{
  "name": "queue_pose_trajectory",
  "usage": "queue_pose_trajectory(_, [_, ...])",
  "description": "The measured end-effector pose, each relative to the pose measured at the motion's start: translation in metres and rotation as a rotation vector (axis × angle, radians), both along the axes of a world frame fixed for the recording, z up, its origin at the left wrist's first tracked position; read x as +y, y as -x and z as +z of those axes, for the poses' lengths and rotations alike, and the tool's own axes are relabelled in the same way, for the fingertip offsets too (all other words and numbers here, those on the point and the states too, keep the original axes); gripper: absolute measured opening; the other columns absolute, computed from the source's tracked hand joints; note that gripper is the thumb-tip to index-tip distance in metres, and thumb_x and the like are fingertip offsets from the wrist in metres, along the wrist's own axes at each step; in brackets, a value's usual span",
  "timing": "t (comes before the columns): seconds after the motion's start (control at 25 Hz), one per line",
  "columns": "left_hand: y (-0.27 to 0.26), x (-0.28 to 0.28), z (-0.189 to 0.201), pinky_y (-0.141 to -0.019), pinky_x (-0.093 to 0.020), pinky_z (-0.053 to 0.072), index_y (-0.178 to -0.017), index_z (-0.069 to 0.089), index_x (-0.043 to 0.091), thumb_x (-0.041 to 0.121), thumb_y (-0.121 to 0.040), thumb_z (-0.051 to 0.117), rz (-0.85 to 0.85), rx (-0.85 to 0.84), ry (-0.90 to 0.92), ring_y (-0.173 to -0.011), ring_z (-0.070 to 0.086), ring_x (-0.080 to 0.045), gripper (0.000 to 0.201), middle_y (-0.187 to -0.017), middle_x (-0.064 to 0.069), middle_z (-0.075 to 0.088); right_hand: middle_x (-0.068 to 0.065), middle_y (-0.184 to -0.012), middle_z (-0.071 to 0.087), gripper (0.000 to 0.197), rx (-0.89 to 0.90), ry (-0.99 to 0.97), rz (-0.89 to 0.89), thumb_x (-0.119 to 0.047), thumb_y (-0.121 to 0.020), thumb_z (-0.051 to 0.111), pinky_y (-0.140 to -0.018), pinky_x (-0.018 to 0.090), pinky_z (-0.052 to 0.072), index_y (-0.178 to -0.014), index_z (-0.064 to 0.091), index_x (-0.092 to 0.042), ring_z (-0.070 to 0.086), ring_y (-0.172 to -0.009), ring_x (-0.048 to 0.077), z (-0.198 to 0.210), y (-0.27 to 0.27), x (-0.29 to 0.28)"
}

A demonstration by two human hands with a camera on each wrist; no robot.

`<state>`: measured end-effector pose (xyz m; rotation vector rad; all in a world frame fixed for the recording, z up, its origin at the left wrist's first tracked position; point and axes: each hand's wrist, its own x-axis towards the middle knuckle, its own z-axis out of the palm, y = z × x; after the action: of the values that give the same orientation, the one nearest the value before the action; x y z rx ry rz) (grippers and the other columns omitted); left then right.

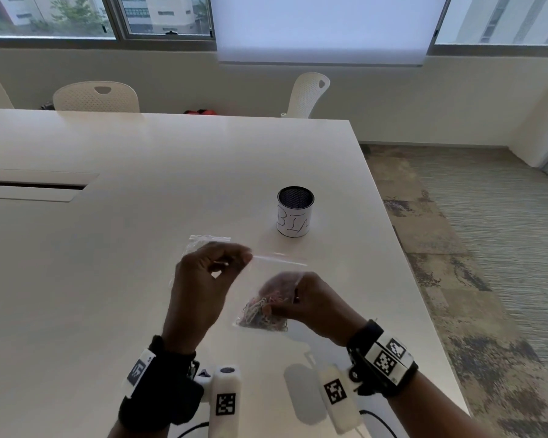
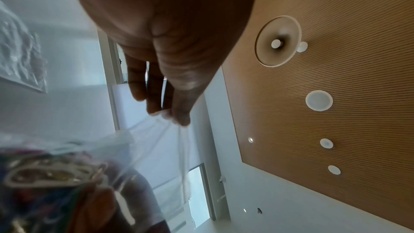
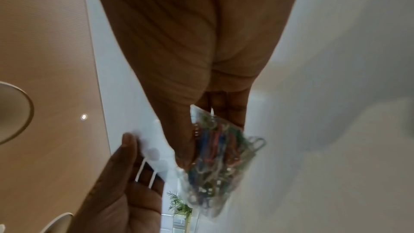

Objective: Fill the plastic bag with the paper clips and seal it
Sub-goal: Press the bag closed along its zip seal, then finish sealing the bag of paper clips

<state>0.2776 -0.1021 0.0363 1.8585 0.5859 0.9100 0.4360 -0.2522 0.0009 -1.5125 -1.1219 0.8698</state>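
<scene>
A clear plastic zip bag (image 1: 276, 279) is held above the white table (image 1: 108, 248), with a heap of coloured paper clips (image 1: 263, 311) in its bottom. My left hand (image 1: 246, 256) pinches the left end of the bag's zip strip (image 1: 279, 259) between thumb and fingers. My right hand (image 1: 274, 306) grips the bag's lower part, around the clips. In the left wrist view, the left fingertips (image 2: 179, 118) pinch the thin plastic. In the right wrist view, the right hand (image 3: 201, 141) holds the clips (image 3: 215, 157) through the bag, and the left hand (image 3: 125, 174) holds the zip strip (image 3: 143, 169).
A second clear zip bag (image 1: 208, 240) lies on the table behind my left hand. A black mesh cup (image 1: 295, 213) with a white paper label stands further back right. The table's right edge (image 1: 402, 248) is close to my right hand. White chairs (image 1: 95, 96) stand at the far side.
</scene>
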Motion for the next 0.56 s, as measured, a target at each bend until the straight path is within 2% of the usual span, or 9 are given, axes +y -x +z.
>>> queue_pose_trajectory(0.12, [0.01, 0.011, 0.001, -0.073, -0.018, 0.056, -0.114, 0.077, 0.027, 0.021, -0.093, 0.081, 0.156, -0.024, 0.052, -0.087, 0.074, -0.004, 0.022, -0.107, 0.007, 0.079, 0.013, -0.095, 0.075, 0.019, 0.039, 0.106, -0.071, -0.01, -0.088, 0.081, -0.073, 0.026, 0.061, -0.105, 0.073, -0.003, 0.073, -0.081, 0.011, -0.003, -0.008, 0.024])
queue_pose_trajectory(0.24, [0.024, 0.019, -0.005, -0.074, -0.015, 0.058, -0.119, 0.072, 0.024, 0.016, -0.096, 0.077, 0.213, -0.021, 0.087, -0.091, 0.074, -0.008, 0.026, -0.109, 0.004, 0.078, 0.01, -0.087, 0.068, 0.028, 0.078, 0.213, -0.192, -0.007, -0.083, 0.084, -0.069, 0.034, 0.058, -0.107, 0.07, -0.001, 0.066, -0.074, 0.016, -0.008, -0.018, 0.052])
queue_pose_trajectory(0.36, [0.041, 0.023, -0.018, -0.081, -0.038, 0.064, -0.121, 0.068, 0.027, 0.013, -0.096, 0.076, 0.193, 0.008, 0.139, -0.087, 0.077, -0.021, 0.03, -0.1, -0.004, 0.079, 0.009, -0.083, 0.068, 0.048, 0.108, 0.287, -0.266, -0.012, -0.076, 0.091, -0.057, 0.026, 0.057, -0.114, 0.062, -0.004, 0.065, -0.067, 0.016, -0.014, -0.021, 0.072])
queue_pose_trajectory(0.4, [0.048, 0.022, -0.023, -0.08, -0.042, 0.063, -0.122, 0.067, 0.029, 0.013, -0.096, 0.077, 0.187, 0.029, 0.148, -0.084, 0.078, -0.02, 0.032, -0.098, -0.005, 0.079, 0.009, -0.084, 0.069, 0.056, 0.091, 0.288, -0.299, -0.016, -0.073, 0.094, -0.058, 0.031, 0.061, -0.114, 0.058, -0.006, 0.066, -0.068, 0.017, -0.017, -0.02, 0.076])
queue_pose_trajectory(0.48, [0.068, 0.023, -0.033, -0.078, -0.04, 0.064, -0.124, 0.065, 0.032, 0.014, -0.095, 0.078, 0.186, 0.096, 0.125, -0.081, 0.078, -0.017, 0.037, -0.097, -0.001, 0.079, 0.012, -0.096, 0.071, 0.071, -0.064, 0.306, -0.378, -0.027, -0.069, 0.096, -0.082, 0.044, 0.063, -0.119, 0.05, -0.008, 0.07, -0.088, 0.026, -0.019, -0.018, 0.082])
queue_pose_trajectory(0.56, [0.092, 0.023, -0.039, -0.078, -0.036, 0.064, -0.124, 0.064, 0.035, 0.016, -0.094, 0.078, 0.194, 0.166, 0.091, -0.08, 0.079, -0.015, 0.039, -0.096, 0.006, 0.08, 0.015, -0.126, 0.06, 0.085, -0.352, 0.326, -0.487, -0.033, -0.074, 0.091, -0.107, 0.045, 0.051, -0.138, 0.04, -0.007, 0.058, -0.12, 0.032, -0.019, -0.015, 0.081])
